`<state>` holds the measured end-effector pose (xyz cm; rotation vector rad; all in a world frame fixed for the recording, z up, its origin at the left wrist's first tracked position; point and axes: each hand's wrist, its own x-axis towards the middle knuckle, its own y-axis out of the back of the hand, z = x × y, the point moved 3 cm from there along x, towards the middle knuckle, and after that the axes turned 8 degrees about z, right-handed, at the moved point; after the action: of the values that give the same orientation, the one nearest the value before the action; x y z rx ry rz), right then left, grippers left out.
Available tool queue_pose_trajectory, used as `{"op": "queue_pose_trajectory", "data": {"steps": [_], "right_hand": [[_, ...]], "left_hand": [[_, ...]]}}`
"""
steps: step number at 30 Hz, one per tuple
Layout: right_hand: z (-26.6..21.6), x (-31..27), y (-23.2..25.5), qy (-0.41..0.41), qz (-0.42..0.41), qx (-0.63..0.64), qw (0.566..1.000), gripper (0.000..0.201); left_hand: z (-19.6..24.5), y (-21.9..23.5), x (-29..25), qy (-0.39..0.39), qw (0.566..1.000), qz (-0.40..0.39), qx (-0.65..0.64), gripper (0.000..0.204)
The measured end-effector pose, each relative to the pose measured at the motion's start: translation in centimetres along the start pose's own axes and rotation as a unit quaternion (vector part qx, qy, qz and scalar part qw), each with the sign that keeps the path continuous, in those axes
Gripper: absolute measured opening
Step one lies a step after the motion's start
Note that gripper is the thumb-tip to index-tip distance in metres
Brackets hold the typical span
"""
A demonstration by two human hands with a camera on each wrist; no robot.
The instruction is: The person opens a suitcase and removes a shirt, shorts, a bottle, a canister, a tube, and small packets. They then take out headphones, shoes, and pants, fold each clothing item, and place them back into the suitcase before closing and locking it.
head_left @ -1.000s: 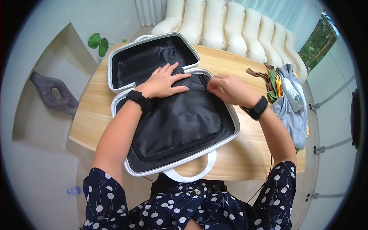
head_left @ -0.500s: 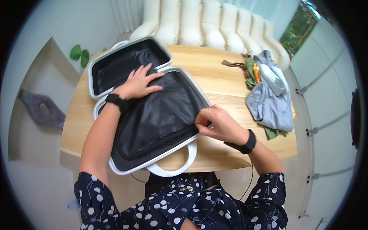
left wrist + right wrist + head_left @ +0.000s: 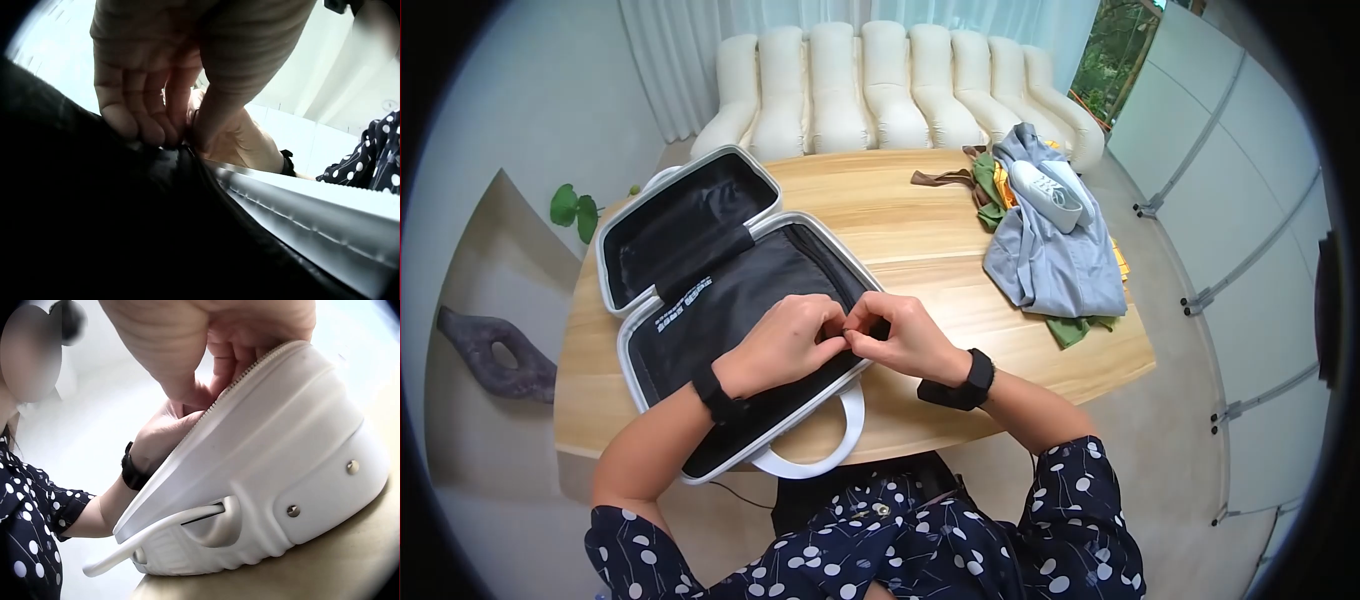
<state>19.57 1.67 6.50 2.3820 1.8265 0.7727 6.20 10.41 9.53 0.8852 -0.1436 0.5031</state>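
Note:
A white hard-shell case [image 3: 631, 367] lies unfolded on the table, its black lining [image 3: 735, 290] facing up with white lettering near the hinge. At the case's front right corner the left hand [image 3: 785, 345] pinches the black lining edge between thumb and fingers. Right beside it, fingertips nearly touching, the right hand [image 3: 905, 338] pinches at the same spot; what lies between its fingertips is hidden. In the left wrist view, the left hand [image 3: 162, 69] grips black fabric [image 3: 169, 167]. The right wrist view has the right hand [image 3: 206, 350] over the toothed white rim [image 3: 250, 370].
The case's lid [image 3: 685, 222] leans open at the back left, and its white handle [image 3: 855, 420] sticks out over the table's front edge. Grey, green and yellow clothes [image 3: 1055, 268] with a white shoe [image 3: 1048, 198] on top lie at the table's right. A cream sofa [image 3: 890, 95] stands behind.
The left hand has left its flat rest near the hinge and come to the front right corner. The right hand has moved down the right side to that corner. The head view has shifted.

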Motion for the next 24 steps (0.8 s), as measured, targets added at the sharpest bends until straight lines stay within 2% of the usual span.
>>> {"op": "queue_pose_trajectory", "data": {"steps": [5, 8, 11, 14, 15, 16, 18, 22, 24], "right_hand": [[0.3, -0.1, 0.2, 0.035, -0.014, 0.012, 0.999, 0.01], [0.4, 0.2, 0.5, 0.037, 0.022, 0.013, 0.999, 0.013], [0.3, 0.6, 0.6, 0.043, 0.045, -0.079, 0.995, 0.012], [0.4, 1.0, 0.2, 0.082, 0.039, -0.132, 0.987, 0.008], [0.4, 1.0, 0.1, 0.08, 0.034, -0.134, 0.987, 0.008], [0.3, 1.0, 0.0, 0.079, 0.03, -0.138, 0.987, 0.007], [0.0, 0.9, -0.2, 0.099, 0.009, -0.163, 0.982, 0.006], [0.4, 0.9, -0.3, 0.147, 0.006, -0.182, 0.972, 0.007], [0.2, 0.9, -0.3, 0.125, 0.005, -0.187, 0.974, 0.008]], "left_hand": [[0.2, -0.6, -0.3, -0.009, 0.999, 0.035, -0.004, 0.01], [0.1, -0.4, -0.6, -0.002, 0.999, 0.038, 0.02, 0.01], [1.0, -0.4, -1.5, -0.101, 0.993, 0.039, 0.053, 0.009], [2.1, -0.5, -3.3, -0.205, 0.957, -0.009, 0.205, 0.009], [2.3, -0.3, -4.1, -0.231, 0.948, -0.015, 0.219, 0.01], [2.2, 0.2, -4.8, -0.215, 0.952, -0.015, 0.217, 0.01], [2.3, 1.2, -6.7, -0.248, 0.935, -0.064, 0.246, 0.01], [2.4, 4.0, -10.8, -0.202, 0.93, -0.086, 0.294, 0.013], [2.6, 5.4, -12.9, -0.164, 0.935, -0.091, 0.301, 0.014]]}}
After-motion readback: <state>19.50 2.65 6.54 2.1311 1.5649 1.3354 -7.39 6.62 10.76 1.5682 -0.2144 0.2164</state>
